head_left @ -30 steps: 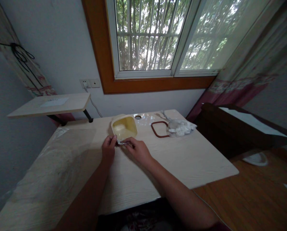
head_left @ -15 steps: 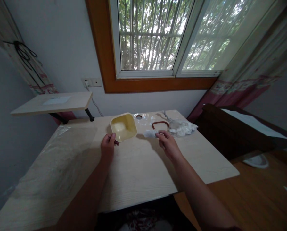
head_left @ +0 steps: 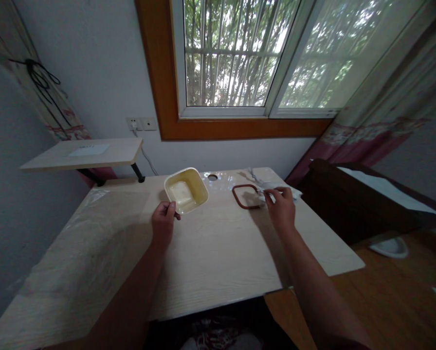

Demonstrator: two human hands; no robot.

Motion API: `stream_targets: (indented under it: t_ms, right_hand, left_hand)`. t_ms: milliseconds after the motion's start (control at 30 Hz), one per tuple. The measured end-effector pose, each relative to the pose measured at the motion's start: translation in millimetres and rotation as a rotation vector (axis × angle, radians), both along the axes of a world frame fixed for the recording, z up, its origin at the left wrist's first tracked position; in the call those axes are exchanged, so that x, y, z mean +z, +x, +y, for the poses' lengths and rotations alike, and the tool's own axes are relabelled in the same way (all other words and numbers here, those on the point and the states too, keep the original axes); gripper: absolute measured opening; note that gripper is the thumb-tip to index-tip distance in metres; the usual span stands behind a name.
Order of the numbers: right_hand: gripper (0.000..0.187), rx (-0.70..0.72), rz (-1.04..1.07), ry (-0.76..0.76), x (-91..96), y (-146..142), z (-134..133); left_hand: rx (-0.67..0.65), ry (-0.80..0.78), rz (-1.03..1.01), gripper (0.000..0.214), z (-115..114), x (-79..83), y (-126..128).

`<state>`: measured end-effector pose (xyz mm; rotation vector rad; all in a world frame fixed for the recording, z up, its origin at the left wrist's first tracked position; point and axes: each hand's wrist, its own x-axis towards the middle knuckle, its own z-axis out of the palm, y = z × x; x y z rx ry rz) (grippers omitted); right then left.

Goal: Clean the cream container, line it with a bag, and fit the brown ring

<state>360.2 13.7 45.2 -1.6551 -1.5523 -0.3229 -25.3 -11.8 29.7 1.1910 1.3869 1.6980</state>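
Observation:
My left hand (head_left: 163, 222) rests on the pale wooden table (head_left: 203, 253) with its fingers curled, touching the near corner of a square cream-yellow container (head_left: 186, 190) that tilts up slightly. My right hand (head_left: 281, 206) is out to the right with its fingers pinched on crumpled clear plastic wrap (head_left: 276, 192) near the table's far right edge. A dark red rectangular seal ring (head_left: 245, 196) lies flat just left of that hand.
A small side shelf (head_left: 82, 153) stands at the left against the wall. There is a cable hole (head_left: 212, 177) behind the container. A dark wooden piece of furniture (head_left: 367, 194) stands right of the table, with curtains (head_left: 386, 97) and a window (head_left: 254, 53) behind.
My right hand carried the small piece of plastic from in front of the container over to the right, onto the wrap pile. The left hand stayed by the container.

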Motion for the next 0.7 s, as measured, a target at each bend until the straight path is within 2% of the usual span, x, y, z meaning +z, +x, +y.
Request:
stream_targets:
  t_ms: [100,333,567,700]
  right_hand:
    - [0.032,-0.002,-0.006,-0.014,-10.6,3,1]
    - [0.023,0.142,0.043,-0.083,-29.0,5,2]
    - [0.031,0.285,-0.007,-0.155,-45.1,8,10]
    - [0.033,0.342,0.003,-0.198,-48.3,6,10]
  left_hand:
    - [0.007,0.006,-0.016,0.028,0,1.4,-3]
    - [-0.069,-0.018,-0.077,0.029,1,0.6,-3]
    - [-0.075,-0.001,-0.101,0.029,0,3.3,-1]
    - [-0.1,0.001,-0.149,0.029,-1,4.7,0]
